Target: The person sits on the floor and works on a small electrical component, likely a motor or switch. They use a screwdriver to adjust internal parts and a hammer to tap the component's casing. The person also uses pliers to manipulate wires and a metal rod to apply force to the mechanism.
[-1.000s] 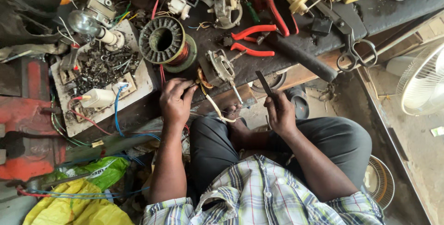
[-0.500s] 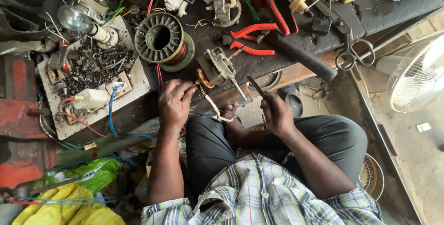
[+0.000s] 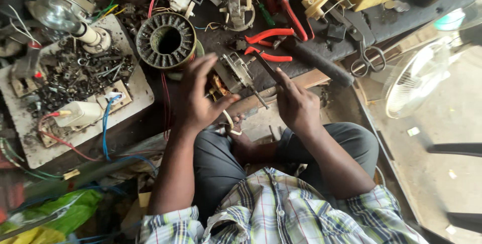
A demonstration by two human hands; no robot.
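cluttered and dark, a low workbench (image 3: 381, 20) is seen from above, with a seated person's knees drawn up against its front edge.

the right hand (image 3: 296, 104) is closed around a slim dark flat tool (image 3: 267, 68), whose blade is pointed up and left toward a small metal-framed motor part with copper windings (image 3: 232, 76) lying at the bench edge. the left hand (image 3: 198, 98) is spread over that part from the left, fingers half curled and thumb out toward the frame; whether it is truly clasped or only steadied cannot be told. the work in hand is judged to be prying or scraping at the frame, and the next move is thought to call for a firm hold by the left hand while the tip is set into a seam.

just beyond, red-handled pliers (image 3: 268, 43) and a black cylindrical handle (image 3: 316, 63) are laid, with steel scissors (image 3: 366, 55) further right. a round laminated stator ring with an open centre (image 3: 166, 40) is placed behind the left hand, red wires trailing from it.

a shallow white tray (image 3: 143, 93) at the left is filled with dark screws, nuts and scrap, a white plug-like block (image 3: 78, 114) and blue and red wires. a white fan guard (image 3: 414, 81) is stood on the floor at the right.
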